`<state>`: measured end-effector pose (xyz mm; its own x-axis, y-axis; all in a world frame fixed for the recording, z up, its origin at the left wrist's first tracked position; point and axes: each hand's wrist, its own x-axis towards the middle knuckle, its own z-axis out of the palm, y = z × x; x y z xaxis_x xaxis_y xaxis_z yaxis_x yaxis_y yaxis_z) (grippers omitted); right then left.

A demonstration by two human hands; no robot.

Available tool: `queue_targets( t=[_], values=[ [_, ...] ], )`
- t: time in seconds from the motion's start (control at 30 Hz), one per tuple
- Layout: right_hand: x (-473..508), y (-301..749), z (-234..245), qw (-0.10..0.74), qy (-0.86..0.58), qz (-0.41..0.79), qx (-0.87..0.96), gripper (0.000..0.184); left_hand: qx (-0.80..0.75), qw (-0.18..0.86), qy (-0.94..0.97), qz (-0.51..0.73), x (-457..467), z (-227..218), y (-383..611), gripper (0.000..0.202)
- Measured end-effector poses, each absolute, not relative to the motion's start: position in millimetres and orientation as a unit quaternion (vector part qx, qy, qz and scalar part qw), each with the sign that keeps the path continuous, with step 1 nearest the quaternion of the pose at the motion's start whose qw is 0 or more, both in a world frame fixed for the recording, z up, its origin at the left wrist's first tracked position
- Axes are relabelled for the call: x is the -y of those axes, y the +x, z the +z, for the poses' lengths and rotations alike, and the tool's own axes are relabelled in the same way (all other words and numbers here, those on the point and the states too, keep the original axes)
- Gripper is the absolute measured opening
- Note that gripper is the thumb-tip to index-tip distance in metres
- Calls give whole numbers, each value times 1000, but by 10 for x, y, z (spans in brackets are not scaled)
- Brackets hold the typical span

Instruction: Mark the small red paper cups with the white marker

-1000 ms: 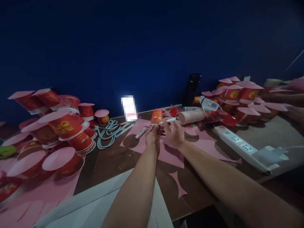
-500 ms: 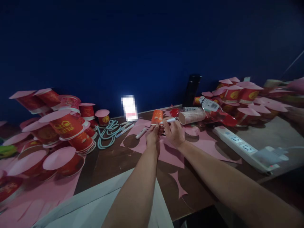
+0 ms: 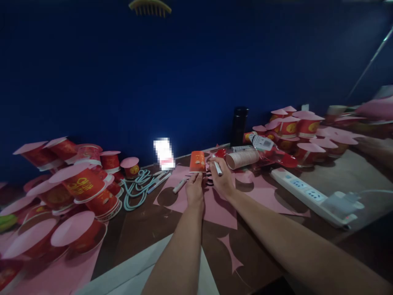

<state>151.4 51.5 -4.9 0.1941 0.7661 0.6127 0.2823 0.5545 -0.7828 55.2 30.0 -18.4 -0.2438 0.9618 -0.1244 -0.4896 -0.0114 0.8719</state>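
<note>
Pen (image 3: 217, 166) swung, axis slanting forward-left; right hand (image 3: 224, 178) angled inward, fingers pinching it; left hand (image 3: 195, 191) grips cup (image 3: 197, 161), rim nearside.

Free air above right fingers (image 3: 213, 166), cup roll (image 3: 245, 158) alongside

**Orange-red cup (image 3: 197, 161) in your left fingers (image 3: 190, 179), white pen (image 3: 217, 168) in your right**

Cup: pale gold motifs on the wall, white rim facing you at your fingertips, base pointing away. Sits above the pink paper (image 3: 221, 211). Pen: slim, slanted across your right fingers (image 3: 211, 161), just right of the cup. Can't tell if its tip touches the cup.
</note>
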Motion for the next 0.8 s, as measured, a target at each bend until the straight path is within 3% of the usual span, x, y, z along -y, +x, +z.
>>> queue_targets(
  t=[0.2, 0.4, 0.63, 0.8],
  values=[
    [-646, 1484, -122, 669, -425, 408, 453, 36, -485, 463, 407, 620, -199, -110, 545, 34],
    [-674, 1502, -17, 667, -359, 563, 331, 45, -532, 306, 546, 570, -117, -54, 593, 25],
    [-749, 1521, -37, 696, -264, 610, 272, 40, -534, 192, 654, 501, -79, -102, 667, 28],
    [-780, 1558, -38, 643, -218, 698, 225, 44, -508, 217, 675, 489, -105, -128, 734, 24]
  ],
)
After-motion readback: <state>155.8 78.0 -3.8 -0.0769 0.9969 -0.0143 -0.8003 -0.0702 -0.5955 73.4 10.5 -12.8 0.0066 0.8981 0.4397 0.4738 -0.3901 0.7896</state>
